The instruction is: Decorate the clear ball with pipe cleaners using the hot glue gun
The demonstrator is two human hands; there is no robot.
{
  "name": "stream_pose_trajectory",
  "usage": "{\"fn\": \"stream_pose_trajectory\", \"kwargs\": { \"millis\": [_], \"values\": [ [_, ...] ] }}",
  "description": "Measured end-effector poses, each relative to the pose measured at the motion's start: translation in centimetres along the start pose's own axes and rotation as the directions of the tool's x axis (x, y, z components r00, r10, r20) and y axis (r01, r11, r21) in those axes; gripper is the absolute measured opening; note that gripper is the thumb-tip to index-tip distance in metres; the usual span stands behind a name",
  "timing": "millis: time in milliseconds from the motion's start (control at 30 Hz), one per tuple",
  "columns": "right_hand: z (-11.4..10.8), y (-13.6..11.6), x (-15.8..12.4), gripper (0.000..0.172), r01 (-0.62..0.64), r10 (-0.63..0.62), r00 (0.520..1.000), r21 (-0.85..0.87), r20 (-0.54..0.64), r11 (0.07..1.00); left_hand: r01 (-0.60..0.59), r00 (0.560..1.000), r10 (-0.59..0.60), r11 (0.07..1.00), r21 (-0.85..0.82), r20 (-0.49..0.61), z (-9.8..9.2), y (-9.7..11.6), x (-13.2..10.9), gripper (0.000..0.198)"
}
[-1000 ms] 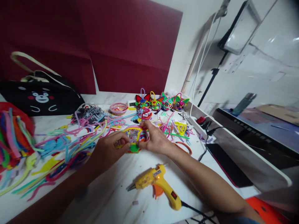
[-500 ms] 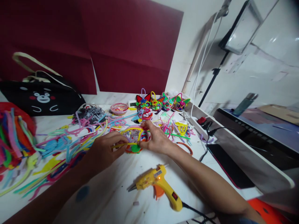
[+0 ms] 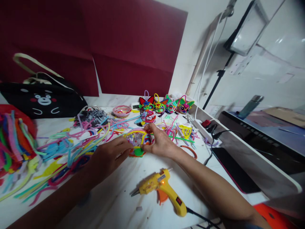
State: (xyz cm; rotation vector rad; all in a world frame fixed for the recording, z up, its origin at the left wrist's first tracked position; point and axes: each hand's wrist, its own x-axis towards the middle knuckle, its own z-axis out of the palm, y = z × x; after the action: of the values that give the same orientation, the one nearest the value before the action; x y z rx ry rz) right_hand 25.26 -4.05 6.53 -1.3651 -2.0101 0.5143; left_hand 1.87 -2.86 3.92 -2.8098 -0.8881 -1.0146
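White marbled table (image 3: 107, 203); maroon sheeting (image 3: 133, 47), perhaps paper, behind.

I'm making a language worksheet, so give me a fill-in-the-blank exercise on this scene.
1. The left hand and the right hand are both at the colourful craft piece, the ____ one being nearer the black bag.
2. The trigger of the yellow glue gun is ____.
3. Beyond the hands, ____ eared figures with loops on top stand in a row.

Missing words: left; orange; four.
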Motion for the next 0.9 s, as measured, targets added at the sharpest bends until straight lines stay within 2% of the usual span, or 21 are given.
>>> {"fn": "stream_pose_trajectory", "kwargs": {
  "millis": [100,200,333,400,500,600,700,800,900],
  "values": [
    [0.0,0.0,0.0,0.052,0.005,-0.005,1.000,0.007,-0.002,1.000,-0.024,1.000,0.025,0.998,0.059,-0.014,0.1,0.1,0.0,0.022],
    [0.0,0.1,0.0,0.053,0.003,-0.003,1.000,0.023,-0.002,1.000,-0.018,1.000,0.019,0.999,0.046,-0.018,0.0,0.4,0.2,0.022],
    [0.0,0.2,0.0,0.054,0.004,-0.004,1.000,0.026,-0.001,1.000,0.051,0.995,-0.054,0.998,-0.039,-0.079,-0.5,0.3,0.9,0.017],
    [0.0,0.2,0.0,0.056,0.009,-0.009,1.000,0.029,0.004,1.000,0.100,0.990,-0.105,0.993,-0.064,-0.095,-1.0,-0.2,1.2,0.022],
    [0.0,0.3,0.1,0.057,0.011,-0.012,1.000,0.039,0.006,0.999,0.196,0.980,-0.200,0.972,-0.132,-0.017,-1.7,-1.3,2.0,0.036],
    [0.0,0.4,0.1,0.057,0.015,-0.016,1.000,0.059,0.011,0.998,0.281,0.957,-0.256,0.935,-0.216,0.139,-2.5,-2.8,3.2,0.044],
    [-0.1,0.4,0.1,0.057,0.021,-0.022,1.000,0.069,0.013,0.997,0.355,0.914,-0.275,0.898,-0.260,0.300,-2.9,-4.0,4.4,0.055],
    [-0.1,0.5,0.2,0.058,0.019,-0.021,1.000,0.068,0.016,0.997,0.417,0.872,-0.307,0.875,-0.248,0.382,-2.6,-4.4,5.1,0.066],
    [-0.1,0.4,0.2,0.058,0.024,-0.025,1.000,0.060,0.015,0.998,0.425,0.856,-0.284,0.862,-0.276,0.432,-1.8,-4.0,5.1,0.069]
  ]
}}
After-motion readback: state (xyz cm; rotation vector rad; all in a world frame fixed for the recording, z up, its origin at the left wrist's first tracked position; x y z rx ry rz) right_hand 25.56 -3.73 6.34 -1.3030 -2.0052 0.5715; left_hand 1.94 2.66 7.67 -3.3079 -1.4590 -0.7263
